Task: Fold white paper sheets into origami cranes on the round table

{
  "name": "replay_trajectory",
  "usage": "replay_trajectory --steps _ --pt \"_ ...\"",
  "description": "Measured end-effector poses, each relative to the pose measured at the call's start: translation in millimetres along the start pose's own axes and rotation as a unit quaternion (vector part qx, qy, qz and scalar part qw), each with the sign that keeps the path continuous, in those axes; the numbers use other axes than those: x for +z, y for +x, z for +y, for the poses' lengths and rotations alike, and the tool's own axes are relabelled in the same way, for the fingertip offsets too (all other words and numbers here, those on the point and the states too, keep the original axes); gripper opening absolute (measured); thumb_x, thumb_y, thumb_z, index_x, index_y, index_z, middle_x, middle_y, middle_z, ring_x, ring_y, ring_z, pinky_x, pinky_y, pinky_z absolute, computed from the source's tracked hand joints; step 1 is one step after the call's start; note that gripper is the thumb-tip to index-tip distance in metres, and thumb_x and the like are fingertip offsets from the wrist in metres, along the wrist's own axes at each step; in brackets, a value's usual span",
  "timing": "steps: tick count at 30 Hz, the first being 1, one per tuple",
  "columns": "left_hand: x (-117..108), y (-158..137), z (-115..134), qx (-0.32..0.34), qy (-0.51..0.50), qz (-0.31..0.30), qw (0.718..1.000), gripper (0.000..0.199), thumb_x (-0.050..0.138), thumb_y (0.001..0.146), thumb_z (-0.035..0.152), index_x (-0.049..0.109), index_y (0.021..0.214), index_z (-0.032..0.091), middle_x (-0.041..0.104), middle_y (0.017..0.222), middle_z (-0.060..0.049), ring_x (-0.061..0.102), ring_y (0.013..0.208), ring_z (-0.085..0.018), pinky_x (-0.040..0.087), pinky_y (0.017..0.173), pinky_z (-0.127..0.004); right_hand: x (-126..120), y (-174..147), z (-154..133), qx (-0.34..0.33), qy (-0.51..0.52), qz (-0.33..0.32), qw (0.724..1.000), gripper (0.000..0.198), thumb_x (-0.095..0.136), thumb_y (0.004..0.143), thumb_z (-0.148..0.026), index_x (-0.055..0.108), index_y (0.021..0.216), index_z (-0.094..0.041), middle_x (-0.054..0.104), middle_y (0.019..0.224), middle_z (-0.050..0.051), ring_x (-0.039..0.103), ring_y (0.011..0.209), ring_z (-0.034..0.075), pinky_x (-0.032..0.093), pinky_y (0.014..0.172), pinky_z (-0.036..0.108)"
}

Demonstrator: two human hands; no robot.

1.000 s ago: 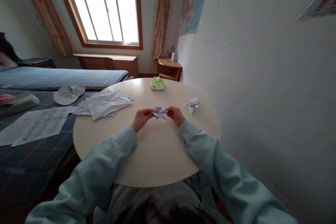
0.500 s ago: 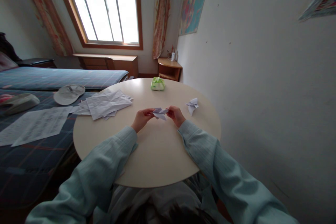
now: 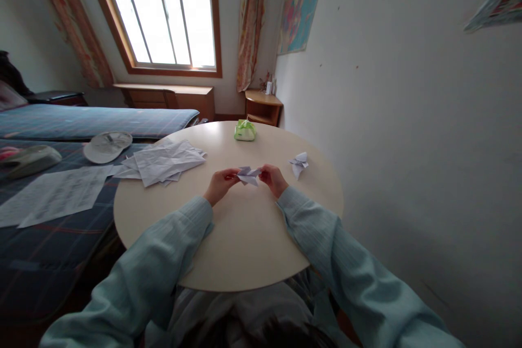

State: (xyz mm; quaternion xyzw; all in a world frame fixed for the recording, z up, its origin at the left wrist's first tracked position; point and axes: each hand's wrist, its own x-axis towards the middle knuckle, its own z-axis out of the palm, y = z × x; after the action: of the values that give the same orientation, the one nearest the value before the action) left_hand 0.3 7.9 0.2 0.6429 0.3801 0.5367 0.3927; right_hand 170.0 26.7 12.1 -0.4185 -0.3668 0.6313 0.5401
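Over the middle of the round cream table (image 3: 244, 239), a small white folded paper figure (image 3: 248, 175) is held between my two hands. My left hand (image 3: 221, 185) pinches its left side, fingers closed on the paper. On the opposite side, my right hand (image 3: 274, 178) grips the right tip between thumb and fingers. Another folded paper figure (image 3: 299, 163) rests on the table to the right of my right hand, touched by neither hand. The exact shape of the held figure is too small to make out.
A pile of creased white paper sheets (image 3: 167, 162) covers the table's left edge. Toward the back stands a green tissue pack (image 3: 245, 130). Beside the table on the left, a bed (image 3: 61, 244) bears printed sheets (image 3: 61, 193) and a white cap (image 3: 107, 147). A white wall (image 3: 399, 136) rises at right.
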Motion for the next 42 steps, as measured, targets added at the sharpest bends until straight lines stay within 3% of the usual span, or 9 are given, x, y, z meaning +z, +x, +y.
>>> replay_trajectory --steps 18,34,42 --pt "-1 0 -3 -0.004 0.009 -0.002 1.000 0.031 0.068 0.058 0.035 0.066 0.079 0.012 0.068 0.073 -0.006 0.061 0.066 -0.017 0.048 0.063 -0.027 0 0 0 0.001 0.004 -0.002 1.000 0.005 0.052 0.052 -0.015 0.051 0.047 -0.015 0.050 0.044 -0.004 0.039 0.042 0.005 0.029 0.044 0.020" --pt "0 -2 5 0.071 0.066 0.011 0.995 0.023 0.065 0.062 0.035 0.066 0.073 0.015 0.066 0.083 -0.008 0.059 0.072 -0.016 0.048 0.063 -0.026 1 -1 -1 0.014 0.022 -0.015 1.000 0.006 0.052 0.054 -0.013 0.051 0.049 -0.014 0.049 0.047 -0.004 0.041 0.045 0.005 0.030 0.046 0.020" --pt "0 -3 7 0.060 0.057 0.017 0.996 0.020 0.066 0.060 0.033 0.066 0.070 0.015 0.066 0.084 -0.009 0.060 0.074 -0.016 0.047 0.064 -0.027 -1 1 1 0.010 0.020 -0.020 1.000 0.008 0.051 0.056 -0.013 0.051 0.049 -0.015 0.049 0.047 -0.004 0.041 0.046 0.006 0.032 0.048 0.021"
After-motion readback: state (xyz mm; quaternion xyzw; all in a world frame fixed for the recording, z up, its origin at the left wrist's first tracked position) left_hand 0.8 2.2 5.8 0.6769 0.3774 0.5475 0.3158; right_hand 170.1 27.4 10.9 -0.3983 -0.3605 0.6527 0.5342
